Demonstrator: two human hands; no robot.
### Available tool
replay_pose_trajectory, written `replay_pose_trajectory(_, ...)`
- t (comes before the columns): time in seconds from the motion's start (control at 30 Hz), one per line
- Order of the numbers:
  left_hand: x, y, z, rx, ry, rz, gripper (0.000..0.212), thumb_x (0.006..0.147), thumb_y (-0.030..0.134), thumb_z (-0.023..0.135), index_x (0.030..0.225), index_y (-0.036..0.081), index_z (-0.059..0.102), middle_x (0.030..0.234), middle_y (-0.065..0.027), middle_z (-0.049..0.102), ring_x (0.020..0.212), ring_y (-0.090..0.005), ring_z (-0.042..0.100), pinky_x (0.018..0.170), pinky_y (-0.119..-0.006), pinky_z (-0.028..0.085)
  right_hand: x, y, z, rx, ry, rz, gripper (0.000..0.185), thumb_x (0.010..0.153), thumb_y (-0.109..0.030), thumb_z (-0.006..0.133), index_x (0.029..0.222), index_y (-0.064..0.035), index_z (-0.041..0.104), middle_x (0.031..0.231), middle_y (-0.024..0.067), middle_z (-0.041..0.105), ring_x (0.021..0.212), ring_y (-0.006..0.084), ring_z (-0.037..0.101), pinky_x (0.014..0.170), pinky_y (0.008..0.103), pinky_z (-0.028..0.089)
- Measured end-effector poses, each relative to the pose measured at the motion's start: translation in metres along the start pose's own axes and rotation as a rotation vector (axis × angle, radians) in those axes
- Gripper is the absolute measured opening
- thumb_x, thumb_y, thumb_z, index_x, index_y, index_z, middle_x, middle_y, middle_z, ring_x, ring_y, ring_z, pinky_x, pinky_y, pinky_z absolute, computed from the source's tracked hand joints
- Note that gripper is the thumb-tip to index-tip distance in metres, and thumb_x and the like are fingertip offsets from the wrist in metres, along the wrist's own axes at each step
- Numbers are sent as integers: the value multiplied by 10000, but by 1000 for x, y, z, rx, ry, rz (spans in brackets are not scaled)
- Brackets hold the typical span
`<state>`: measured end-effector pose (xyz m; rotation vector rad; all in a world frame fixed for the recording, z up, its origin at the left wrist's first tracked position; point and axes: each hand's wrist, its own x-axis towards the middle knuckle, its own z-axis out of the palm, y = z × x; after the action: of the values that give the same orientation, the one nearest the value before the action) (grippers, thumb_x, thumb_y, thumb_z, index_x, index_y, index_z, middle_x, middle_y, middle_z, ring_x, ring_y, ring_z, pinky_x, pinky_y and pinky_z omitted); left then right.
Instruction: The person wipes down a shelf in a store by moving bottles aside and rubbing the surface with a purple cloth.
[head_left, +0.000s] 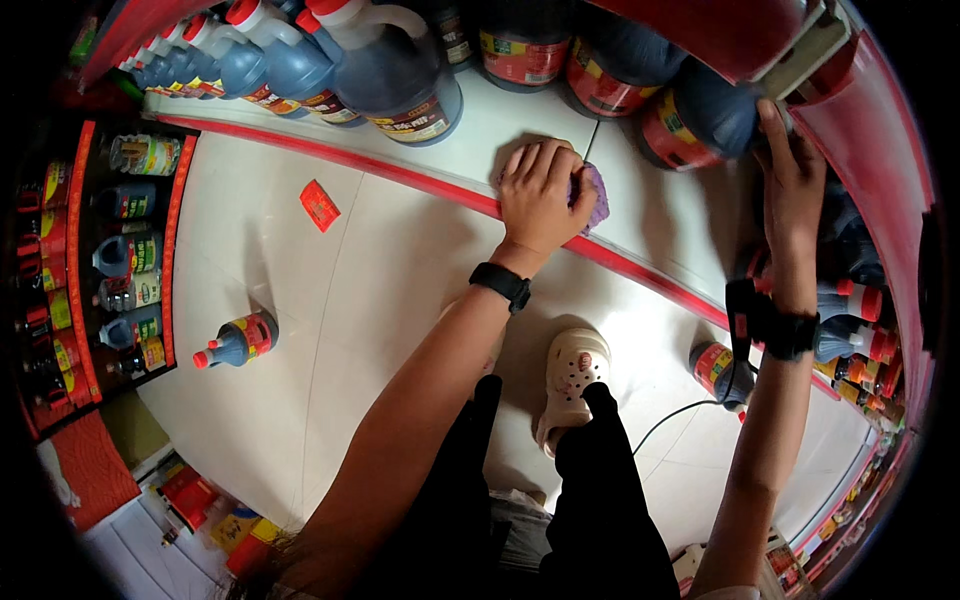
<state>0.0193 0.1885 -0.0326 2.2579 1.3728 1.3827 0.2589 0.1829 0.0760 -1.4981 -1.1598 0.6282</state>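
Note:
My left hand (544, 187) presses a crumpled purple cloth (596, 199) onto the white bottom shelf (480, 150), close to its red front edge. At the upper right, my right hand (791, 165) is raised beside a large dark plastic jug with a red label (694, 120); its fingertips are near the jug and a pale shelf bracket (806, 56), and whether they grip either is unclear. More dark jugs stand farther back on the shelf. Left of my left hand is a big jug with a red cap and handle (405, 82), at the end of a row.
Two dark bottles lie on the tiled floor, one at the left (240, 339) and one at the right (720, 371), by a black cable (667, 416). A red packet (320, 205) lies on the floor. Stocked shelves (171, 255) stand at the left. A red upper shelf overhangs my right hand.

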Motion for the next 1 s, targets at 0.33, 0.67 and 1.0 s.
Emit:
replay_pose_trajectory(0.33, -2, -3, 1, 38, -15, 1, 91, 732, 135, 573, 750, 76, 507, 808, -46, 564, 777, -256, 539, 750, -360, 393, -25, 20, 43, -39, -74, -204, 757, 755, -168, 740, 1340, -82, 267, 1247, 113, 436, 1107, 195, 464, 914, 312, 396)
replay_pose_trajectory(0.67, 0, 0, 5, 44, -1, 42, 95, 727, 123, 569, 750, 74, 491, 784, -45, 547, 762, -256, 533, 739, -361, 399, -19, 50, 63, -138, 82, -309, 876, 736, -50, 730, 1372, -80, 130, 1255, 153, 419, 1150, 236, 455, 906, 349, 430)
replay_pose_trajectory(1.0, -3, -5, 2, 58, -8, 30, 78, 747, 123, 565, 766, 69, 511, 818, -54, 580, 795, -265, 554, 749, -362, 405, -136, -13, 13, -47, 182, -81, 758, 749, -1, 684, 1357, -36, 233, 1350, 168, 330, 1242, 266, 369, 1010, 415, 344)
